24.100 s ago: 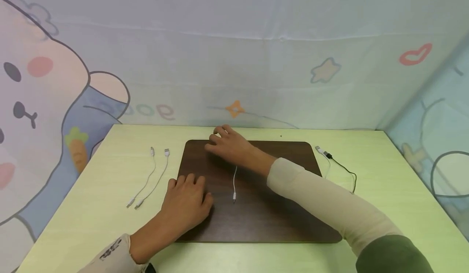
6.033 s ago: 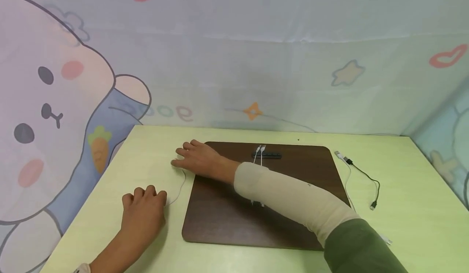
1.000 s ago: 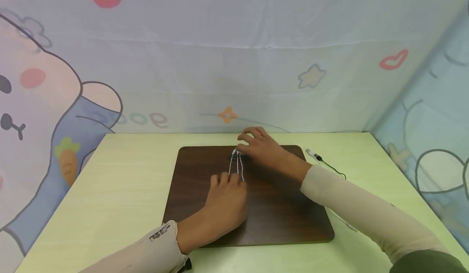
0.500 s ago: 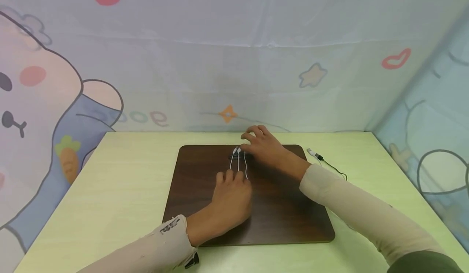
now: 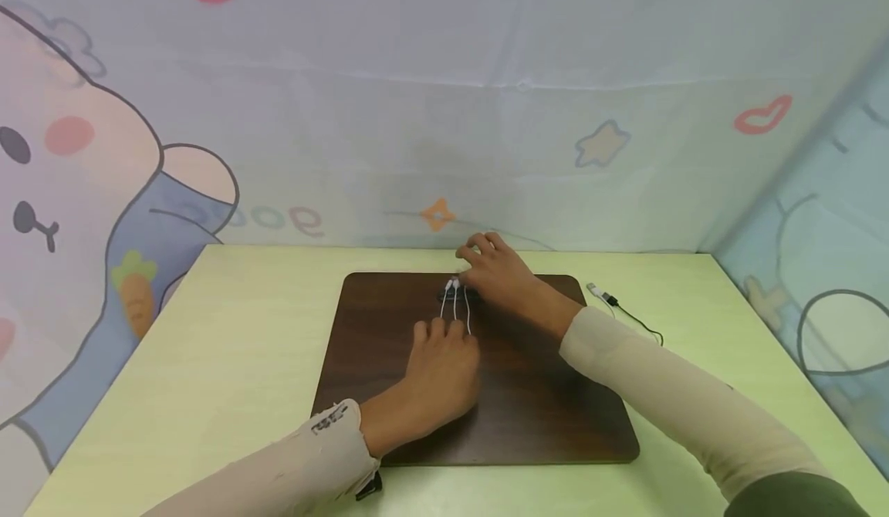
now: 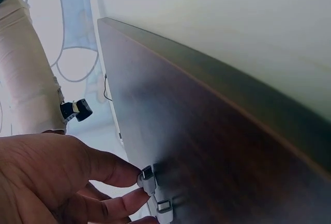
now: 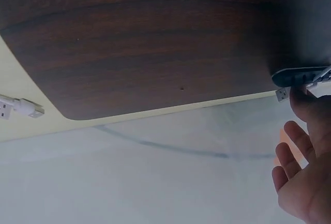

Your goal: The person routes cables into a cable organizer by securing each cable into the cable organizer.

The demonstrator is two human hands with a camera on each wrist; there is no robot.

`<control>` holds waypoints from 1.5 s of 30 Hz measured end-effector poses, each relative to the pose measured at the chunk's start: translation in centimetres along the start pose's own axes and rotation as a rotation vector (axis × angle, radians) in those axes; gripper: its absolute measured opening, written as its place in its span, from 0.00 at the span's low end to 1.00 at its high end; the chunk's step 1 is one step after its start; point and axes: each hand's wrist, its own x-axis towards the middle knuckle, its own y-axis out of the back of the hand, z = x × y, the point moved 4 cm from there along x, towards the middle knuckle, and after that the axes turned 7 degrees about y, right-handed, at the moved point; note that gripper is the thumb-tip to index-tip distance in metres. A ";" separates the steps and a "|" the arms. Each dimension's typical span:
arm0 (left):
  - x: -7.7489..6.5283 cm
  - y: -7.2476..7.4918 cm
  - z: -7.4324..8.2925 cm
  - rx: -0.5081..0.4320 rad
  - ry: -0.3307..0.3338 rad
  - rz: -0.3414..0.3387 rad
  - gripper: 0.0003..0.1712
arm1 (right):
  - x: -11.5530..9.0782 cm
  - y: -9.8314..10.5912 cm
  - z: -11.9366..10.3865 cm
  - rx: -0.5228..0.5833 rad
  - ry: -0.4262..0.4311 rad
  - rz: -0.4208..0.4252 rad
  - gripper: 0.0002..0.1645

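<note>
On the dark brown board (image 5: 542,393), a small black cable holder (image 7: 289,76) lies near the far edge. White USB cables (image 5: 455,301) run from it toward me, side by side. My left hand (image 5: 444,374) is over the board's middle; its thumb and finger pinch a white plug (image 6: 149,181), and another plug (image 6: 165,212) sits just beside it. My right hand (image 5: 503,276) is at the holder, fingertips on the upper end of the rightmost white cable (image 5: 468,310). A metal USB end (image 7: 282,94) shows beside those fingertips; the exact grip is partly hidden.
Right of the board, a white USB cable (image 5: 599,293) and a black USB cable (image 5: 639,322) lie on the pale table (image 5: 208,363). A printed cloth (image 5: 389,116) hangs behind the table's far edge.
Earlier, two white cables lay at the left of the table; they are gone from there, and three run from the holder. Over the last second both hands have shifted only slightly.
</note>
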 end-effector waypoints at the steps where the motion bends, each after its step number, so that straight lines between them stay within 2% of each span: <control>1: 0.1 0.0 0.0 0.000 -0.001 0.001 0.09 | 0.1 0.0 0.0 -0.008 -0.001 0.000 0.10; 10: 0.6 -0.1 0.1 0.013 -0.005 -0.004 0.09 | 0.2 -0.4 0.0 -0.069 0.009 0.007 0.09; 19: 0.4 0.3 0.0 -0.003 0.015 -0.044 0.08 | -0.5 -0.4 0.0 0.058 -0.050 -0.077 0.11; 30: -0.3 0.1 -0.9 -0.097 0.018 -0.103 0.07 | -1.6 -0.6 -0.6 0.132 -0.069 -0.059 0.19; 38: -0.2 0.1 -1.9 -0.081 0.023 -0.028 0.10 | -1.4 -0.8 -0.9 0.128 -0.084 -0.076 0.25; 45: 1.1 -0.3 -3.5 -0.187 0.034 0.012 0.12 | -1.9 -0.6 -1.3 0.153 -0.119 -0.025 0.21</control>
